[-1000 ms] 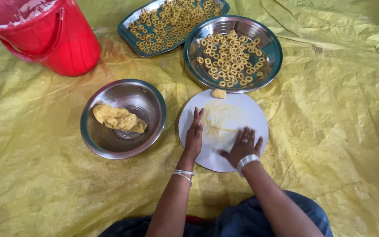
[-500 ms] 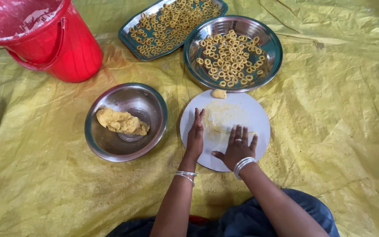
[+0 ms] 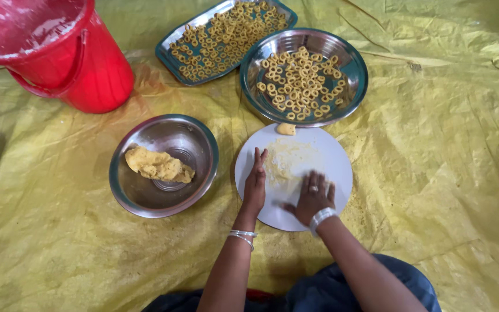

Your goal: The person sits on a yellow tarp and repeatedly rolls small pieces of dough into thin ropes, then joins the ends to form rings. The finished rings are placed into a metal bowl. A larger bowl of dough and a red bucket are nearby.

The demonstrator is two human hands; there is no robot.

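Observation:
A white round board [image 3: 333, 159] lies on the yellow sheet, dusted with yellow dough crumbs in its middle. My left hand [image 3: 254, 186] lies flat along the board's left edge, fingers straight and together. My right hand [image 3: 313, 197] presses palm down on the near part of the board with its fingers spread; whatever is under the palm is hidden. A small lump of dough [image 3: 286, 129] sits at the board's far edge. To the left, a steel bowl [image 3: 145, 130] holds a larger lump of yellow dough [image 3: 158, 166].
A round steel plate [image 3: 358, 69] with several dough rings stands just beyond the board. A rectangular tray [image 3: 168, 52] of more rings is behind it to the left. A red bucket [image 3: 88, 63] stands at the far left. Wrinkled yellow sheet [image 3: 434, 173] covers the ground.
My right hand has slid a little left and toward me across the board, fingers spreading and closing. My left hand has stayed on the board's left edge.

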